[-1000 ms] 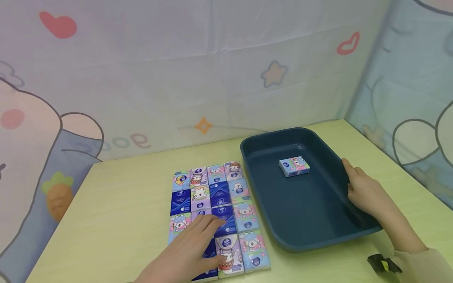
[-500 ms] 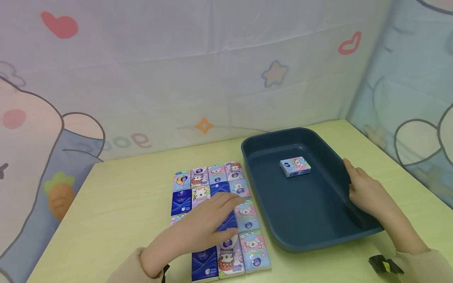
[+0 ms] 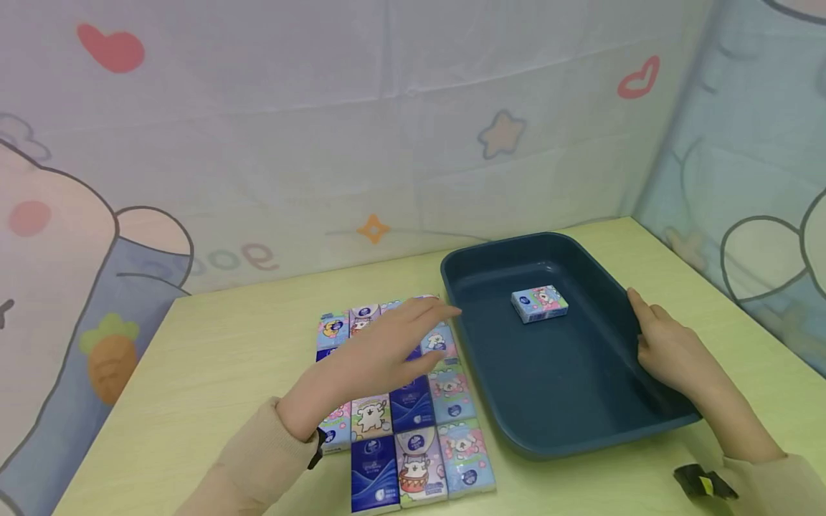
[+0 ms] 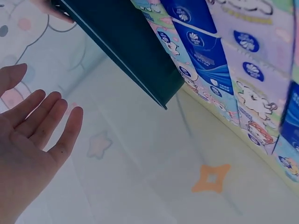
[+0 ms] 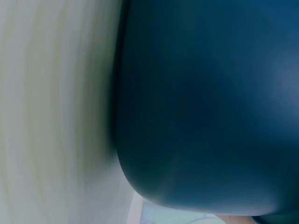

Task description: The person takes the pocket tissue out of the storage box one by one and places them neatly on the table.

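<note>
My left hand (image 3: 377, 351) hovers over a block of tissue packs laid edge to edge in rows, such as a blue pack (image 3: 374, 474) and a cartoon pack (image 3: 466, 459). In the left wrist view that same hand (image 4: 37, 135) has spread fingers and holds nothing. With my right hand (image 3: 674, 351) I grip the right rim of a dark teal tray (image 3: 555, 401); part of those fingers is hidden by the rim. One light-blue and pink tissue pack (image 3: 540, 304) lies inside the tray, toward its far end. The right wrist view is mostly filled by the tray's outer wall (image 5: 201, 102).
The pale yellow-green tabletop (image 3: 213, 373) extends left of the packs. Behind it hangs a printed cloth backdrop (image 3: 290, 143). A small black item with a yellow mark (image 3: 705, 481) is by the right sleeve.
My left hand has moved up and away over the packs, from the near rows toward the far rows and the tray's left rim. The right hand and tray have stayed in place.
</note>
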`<state>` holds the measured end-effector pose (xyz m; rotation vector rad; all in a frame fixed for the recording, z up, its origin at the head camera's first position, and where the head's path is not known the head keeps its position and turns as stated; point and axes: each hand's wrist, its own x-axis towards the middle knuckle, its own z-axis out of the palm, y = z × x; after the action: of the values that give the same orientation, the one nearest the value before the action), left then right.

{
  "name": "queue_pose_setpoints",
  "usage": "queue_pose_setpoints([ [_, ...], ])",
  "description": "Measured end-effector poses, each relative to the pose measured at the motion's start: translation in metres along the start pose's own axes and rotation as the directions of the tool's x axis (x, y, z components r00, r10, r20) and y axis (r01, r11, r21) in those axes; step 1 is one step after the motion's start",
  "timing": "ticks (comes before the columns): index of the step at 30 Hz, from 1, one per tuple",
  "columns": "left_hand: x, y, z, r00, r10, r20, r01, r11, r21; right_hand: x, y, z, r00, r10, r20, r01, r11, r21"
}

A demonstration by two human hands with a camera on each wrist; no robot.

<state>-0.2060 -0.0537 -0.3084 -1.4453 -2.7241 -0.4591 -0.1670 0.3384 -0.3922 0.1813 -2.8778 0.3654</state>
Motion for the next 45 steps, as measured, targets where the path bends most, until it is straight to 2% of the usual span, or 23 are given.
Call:
queue_pose_setpoints([
  [6,0.033,-0.003,0.001,0.997,0.069,-0.017,-0.068,0.995,0.079,0.001,0.001,0.000,1.000,0.003,0.001,-0.003,1.000,-0.005],
  [11,0.063,-0.002,0.006,0.987,0.160,-0.007,-0.157,0.975,0.158,0.001,0.001,0.000,1.000,0.006,-0.001,-0.006,1.000,-0.005],
  [13,0.074,-0.001,0.009,0.985,0.171,0.007,-0.170,0.968,0.187,0.001,0.001,0.001,1.000,0.005,-0.003,-0.005,1.000,-0.004],
  [17,0.092,0.001,0.015,0.987,0.151,0.063,-0.162,0.951,0.263,0.001,0.001,0.000,1.000,-0.001,-0.007,0.001,1.000,-0.002],
  [22,0.114,0.001,0.026,0.987,0.090,0.136,-0.135,0.919,0.372,0.001,0.002,0.000,1.000,-0.011,-0.022,0.011,1.000,-0.006],
  [29,0.144,-0.001,0.054,0.978,0.029,0.208,-0.129,0.865,0.485,0.001,0.003,0.001,1.000,-0.013,-0.024,0.013,1.000,-0.011],
  [36,0.159,-0.003,0.078,0.970,-0.013,0.242,-0.121,0.838,0.531,0.001,0.001,0.003,1.000,0.004,-0.014,-0.004,1.000,-0.007],
  [39,0.161,-0.005,0.084,0.968,-0.019,0.252,-0.125,0.831,0.542,0.001,-0.001,0.003,1.000,0.008,-0.007,-0.008,1.000,-0.006],
  [45,0.164,-0.009,0.091,0.967,-0.011,0.253,-0.144,0.798,0.585,0.002,-0.007,0.004,1.000,0.010,-0.002,-0.010,1.000,0.003],
])
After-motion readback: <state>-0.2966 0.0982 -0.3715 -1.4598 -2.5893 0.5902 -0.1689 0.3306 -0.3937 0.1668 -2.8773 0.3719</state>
